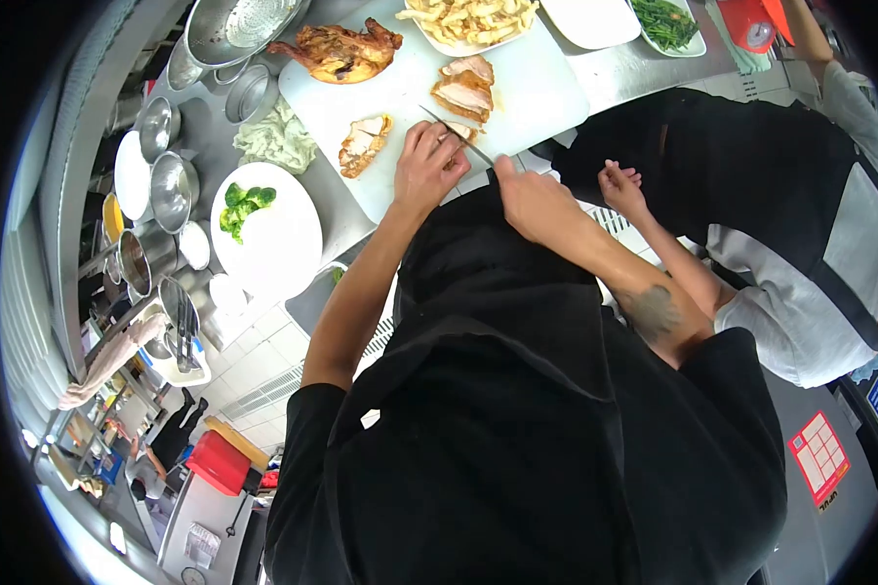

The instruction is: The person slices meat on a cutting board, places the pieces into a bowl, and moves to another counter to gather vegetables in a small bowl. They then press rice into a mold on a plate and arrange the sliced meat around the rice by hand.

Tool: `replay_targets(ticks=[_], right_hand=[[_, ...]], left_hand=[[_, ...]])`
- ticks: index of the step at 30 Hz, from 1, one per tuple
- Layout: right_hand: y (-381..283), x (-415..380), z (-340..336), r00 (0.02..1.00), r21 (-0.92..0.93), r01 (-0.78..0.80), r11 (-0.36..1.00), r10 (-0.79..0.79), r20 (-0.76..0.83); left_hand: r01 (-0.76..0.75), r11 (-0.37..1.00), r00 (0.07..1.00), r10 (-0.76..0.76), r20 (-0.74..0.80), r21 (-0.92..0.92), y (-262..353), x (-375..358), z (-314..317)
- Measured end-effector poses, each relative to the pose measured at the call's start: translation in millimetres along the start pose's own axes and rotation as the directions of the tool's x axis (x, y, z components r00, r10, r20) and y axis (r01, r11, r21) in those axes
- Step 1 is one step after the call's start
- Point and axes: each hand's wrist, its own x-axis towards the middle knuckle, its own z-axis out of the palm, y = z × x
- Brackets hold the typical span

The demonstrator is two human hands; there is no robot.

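My right hand (pixel 537 205) is closed around the handle of a kitchen knife (pixel 476 150), whose blade slants across the white cutting board (pixel 546 83). My left hand (pixel 427 168) has its fingers curled down on a piece of chicken (pixel 462 131), right beside the blade; the fingers partly cover the meat. Sliced chicken (pixel 465 96) lies just beyond the knife. Another cut chicken portion (pixel 365 144) rests to the left. At the board's far edge sits a browned roast chicken (pixel 341 53), next to a plate of fries (pixel 470 19).
On the left stand a white plate (pixel 288 239) with broccoli (pixel 240 209), a crumpled cloth (pixel 275 138) and several metal bowls (pixel 174 191). A co-worker in a black apron (pixel 780 166) stands close on my right. Green vegetables (pixel 666 21) and a red scale (pixel 754 27) are at the back right.
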Motion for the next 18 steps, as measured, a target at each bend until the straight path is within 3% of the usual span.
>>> replay_targets(ticks=[9,12,18], right_hand=[[0,2,11,0.998,0.028,-0.054,0.998,0.054,0.009],[2,27,28,0.997,0.065,-0.029,0.997,0.033,-0.071],[7,13,30,0.998,0.01,-0.067,0.998,0.067,0.006]], left_hand=[[-0.032,0.999,0.999,0.032,-0.003,-0.003,-2,-2,4],[-0.026,0.999,1.0,0.026,0.004,-0.022,-3,-1,3],[-0.02,1.0,1.0,0.02,0.014,0.003,-3,-5,5]])
